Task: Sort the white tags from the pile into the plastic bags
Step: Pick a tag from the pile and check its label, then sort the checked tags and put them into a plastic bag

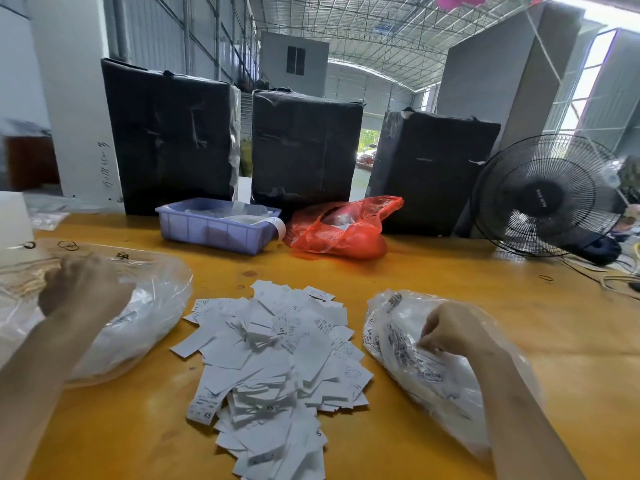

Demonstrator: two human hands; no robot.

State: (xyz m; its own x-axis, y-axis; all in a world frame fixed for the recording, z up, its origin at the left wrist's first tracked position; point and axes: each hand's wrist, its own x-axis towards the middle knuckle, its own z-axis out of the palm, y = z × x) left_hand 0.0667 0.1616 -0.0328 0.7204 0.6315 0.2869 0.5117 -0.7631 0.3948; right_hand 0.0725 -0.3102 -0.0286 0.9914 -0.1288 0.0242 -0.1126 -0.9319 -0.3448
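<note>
One loose pile of white tags [273, 368] lies in the middle of the yellow table [450, 271], running down to its near edge; the tags are too many and too overlapped to count. Two clear plastic bags flank the pile. The left bag [145, 306] sits toward the table's left edge, and the left hand [81, 285] is over its mouth, fingers curled under, though whether this grip has hold of tags or of the bag's film cannot be told. The right bag [408, 348], printed with dark lettering, lies toward the right edge with white tags inside. The right hand [450, 329] is inside it, its grip closed in a pinch, but what it pinches cannot be made out.

Along the far edge stand three black wrapped boxes [304, 147] side by side. In front of them are one purple plastic tray [214, 230] and one red plastic bag [343, 230]. One black fan [547, 195] stands at the far right corner.
</note>
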